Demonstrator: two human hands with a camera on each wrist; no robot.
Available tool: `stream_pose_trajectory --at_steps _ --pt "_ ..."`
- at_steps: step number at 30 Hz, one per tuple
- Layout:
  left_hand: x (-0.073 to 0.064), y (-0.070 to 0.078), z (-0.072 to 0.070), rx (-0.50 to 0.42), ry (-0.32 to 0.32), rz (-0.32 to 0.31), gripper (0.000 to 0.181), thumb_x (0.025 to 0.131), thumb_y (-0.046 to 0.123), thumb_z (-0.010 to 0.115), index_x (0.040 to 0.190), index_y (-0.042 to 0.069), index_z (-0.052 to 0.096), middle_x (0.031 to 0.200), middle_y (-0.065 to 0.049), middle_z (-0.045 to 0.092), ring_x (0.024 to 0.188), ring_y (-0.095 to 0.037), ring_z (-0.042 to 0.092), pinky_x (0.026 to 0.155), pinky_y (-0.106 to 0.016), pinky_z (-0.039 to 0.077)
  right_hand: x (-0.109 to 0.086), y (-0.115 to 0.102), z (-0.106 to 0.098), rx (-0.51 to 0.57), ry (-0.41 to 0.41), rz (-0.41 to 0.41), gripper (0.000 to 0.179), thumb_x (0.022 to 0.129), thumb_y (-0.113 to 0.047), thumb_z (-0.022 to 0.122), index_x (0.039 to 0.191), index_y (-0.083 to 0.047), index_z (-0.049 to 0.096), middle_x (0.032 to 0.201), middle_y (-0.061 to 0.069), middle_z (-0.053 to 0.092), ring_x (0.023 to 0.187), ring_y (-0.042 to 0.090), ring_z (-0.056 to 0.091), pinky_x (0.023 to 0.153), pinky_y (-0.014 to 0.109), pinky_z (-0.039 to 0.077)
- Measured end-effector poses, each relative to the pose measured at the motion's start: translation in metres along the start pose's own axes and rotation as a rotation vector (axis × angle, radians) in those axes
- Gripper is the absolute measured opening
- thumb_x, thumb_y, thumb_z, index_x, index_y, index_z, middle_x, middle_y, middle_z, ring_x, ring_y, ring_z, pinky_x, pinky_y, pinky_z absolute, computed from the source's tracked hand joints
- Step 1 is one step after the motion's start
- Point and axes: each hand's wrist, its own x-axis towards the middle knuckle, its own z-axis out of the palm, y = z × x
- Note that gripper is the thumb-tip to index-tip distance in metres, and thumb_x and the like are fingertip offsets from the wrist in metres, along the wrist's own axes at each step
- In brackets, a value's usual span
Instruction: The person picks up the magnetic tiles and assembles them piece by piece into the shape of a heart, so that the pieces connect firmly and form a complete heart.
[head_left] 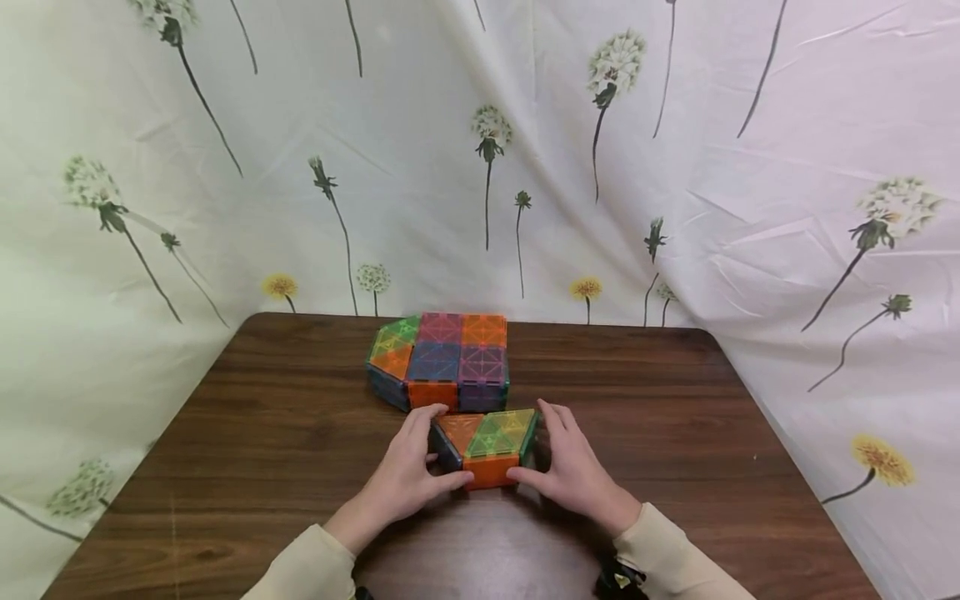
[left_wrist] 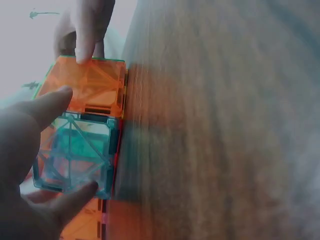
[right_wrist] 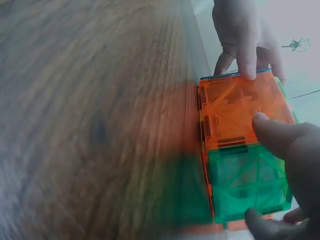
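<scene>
A low trapezoid box of translucent magnetic tiles (head_left: 501, 437) lies on the table between my hands, its top made of orange, green and yellow triangles. My left hand (head_left: 405, 471) grips its left end, thumb on the orange front tile (left_wrist: 97, 82) and fingers along the blue side tile (left_wrist: 75, 150). The right end is held by my right hand (head_left: 573, 467), with the thumb on the orange front and fingertips at the green side tile (right_wrist: 250, 185). Just behind, a larger magnetic-tile structure (head_left: 437, 362) has purple, orange and blue squares on top and an angled left end.
The brown wooden table (head_left: 637, 400) reaches back to a white curtain (head_left: 420, 208) printed with dandelions, which also hangs at both sides. The larger structure stands near the table's far edge, close behind the small box.
</scene>
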Motion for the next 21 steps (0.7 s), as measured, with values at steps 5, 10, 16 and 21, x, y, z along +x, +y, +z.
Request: stream_pose_trajectory --at_steps 5,10,16,21 --pt "-0.001 0.001 -0.002 0.048 0.025 -0.13 0.104 0.077 0.049 0.094 0.15 -0.006 0.045 0.134 -0.021 0.062 0.116 -0.032 0.067 0.081 -0.037 0.063 0.006 -0.004 0.003 -0.014 -0.08 0.098 0.105 0.085 -0.061 0.082 0.153 0.009 0.042 0.138 0.024 0.056 0.125 0.037 0.059 0.103 0.053 0.053" --pt "-0.003 -0.003 -0.009 0.065 0.052 -0.159 0.084 0.08 0.043 0.093 0.139 -0.004 0.056 0.119 -0.017 0.071 0.106 -0.03 0.074 0.084 -0.041 0.062 0.017 -0.012 0.008 -0.003 -0.132 0.111 0.104 0.088 -0.062 0.078 0.154 0.01 0.04 0.143 0.028 0.054 0.131 0.041 0.056 0.105 0.054 0.051" --pt "-0.003 -0.012 -0.019 0.121 0.073 -0.163 0.079 0.084 0.045 0.089 0.136 -0.006 0.058 0.116 -0.019 0.072 0.103 -0.032 0.073 0.085 -0.045 0.062 0.028 -0.02 0.019 -0.012 -0.144 0.098 0.1 0.094 -0.056 0.075 0.155 0.013 0.037 0.147 0.033 0.051 0.134 0.045 0.054 0.107 0.056 0.05" --pt "-0.001 -0.013 -0.024 0.158 0.094 -0.179 0.079 0.086 0.043 0.087 0.138 -0.008 0.056 0.114 -0.021 0.073 0.101 -0.032 0.074 0.085 -0.047 0.062 0.034 -0.022 0.027 0.003 -0.106 0.104 0.095 0.095 -0.054 0.074 0.156 0.009 0.037 0.148 0.03 0.052 0.134 0.043 0.054 0.106 0.057 0.05"
